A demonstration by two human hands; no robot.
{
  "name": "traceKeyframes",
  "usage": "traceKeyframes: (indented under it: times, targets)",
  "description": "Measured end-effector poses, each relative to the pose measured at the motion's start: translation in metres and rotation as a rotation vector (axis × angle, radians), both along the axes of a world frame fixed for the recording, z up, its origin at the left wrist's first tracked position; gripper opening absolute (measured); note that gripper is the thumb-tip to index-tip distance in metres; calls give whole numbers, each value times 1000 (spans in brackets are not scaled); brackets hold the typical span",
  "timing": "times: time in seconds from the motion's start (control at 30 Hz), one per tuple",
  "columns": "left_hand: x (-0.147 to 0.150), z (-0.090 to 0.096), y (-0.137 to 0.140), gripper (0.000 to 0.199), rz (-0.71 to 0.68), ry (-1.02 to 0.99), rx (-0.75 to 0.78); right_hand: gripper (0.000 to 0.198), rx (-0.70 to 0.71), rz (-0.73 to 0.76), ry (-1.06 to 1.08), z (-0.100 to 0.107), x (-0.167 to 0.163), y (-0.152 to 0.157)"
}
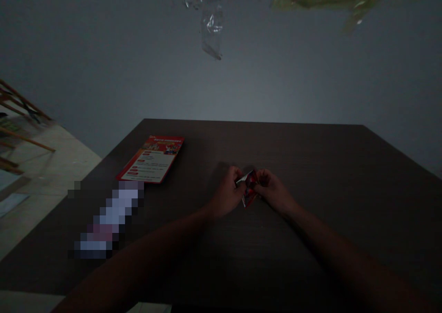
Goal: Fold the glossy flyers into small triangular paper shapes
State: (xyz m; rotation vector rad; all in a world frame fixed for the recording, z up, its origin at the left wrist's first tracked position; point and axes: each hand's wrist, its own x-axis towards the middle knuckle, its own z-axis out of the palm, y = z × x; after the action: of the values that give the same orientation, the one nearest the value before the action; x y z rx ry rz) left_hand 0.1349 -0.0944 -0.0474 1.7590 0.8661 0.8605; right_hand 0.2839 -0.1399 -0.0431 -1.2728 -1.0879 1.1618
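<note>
Between my two hands, a little above or on the dark table (304, 152), is a small red paper or foil piece (250, 187) with a pale edge, creased and tilted. My left hand (228, 191) is closed, pinching its left side. The right side is gripped by my right hand (274, 189), thumb pressed on the piece and fingers curled behind. Dim light hides the exact kind of the red piece and some fingertips.
A red and white printed leaflet stack (155, 159) lies at the table's left. Nearer me is a pixelated bright object (112, 216). A wall (276, 83) with tape and a plastic bag (212, 30) rises behind the table. Wooden legs (27, 140) stand on the floor at left.
</note>
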Motion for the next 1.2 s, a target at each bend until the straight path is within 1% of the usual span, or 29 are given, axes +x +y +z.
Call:
traceKeyframes:
  times: [0.17, 0.33, 0.4, 0.53, 0.7, 0.83, 0.97, 1.0, 1.1, 1.2]
  targets:
    - [-2, -2, 5, 11, 25, 34, 33, 32, -58, -33, 32, 1, 0, 0]
    - [-4, -5, 11, 17, 132, 84, 70, 44, -77, -77, 92, -3, 2, 1]
    - [-5, -5, 12, 19, 152, 99, 63, 46, -81, -92, 99, -2, 2, 1]
    - [-6, -3, 13, 23, 152, 97, 59, 47, -59, -107, 109, -2, 3, 1]
    - [-9, 2, 11, 26, 172, 105, 71, 41, -35, -140, 28, -6, 5, 2]
    - [-12, 4, 9, 26, 179, 84, 65, 35, 10, -115, -63, -7, 4, 1]
    - [-13, 3, 11, 25, 186, 50, 46, 32, 98, -54, -148, -8, 1, 1]
    - [-13, 3, 12, 24, 190, 43, 52, 33, 118, -33, -155, -10, 0, 3]
    - [-13, 1, 16, 24, 188, 55, 87, 34, 169, -56, -174, -14, -3, 10]
    - [-14, -3, 23, 27, 191, 78, 131, 36, 214, -27, -217, -18, -4, 22]
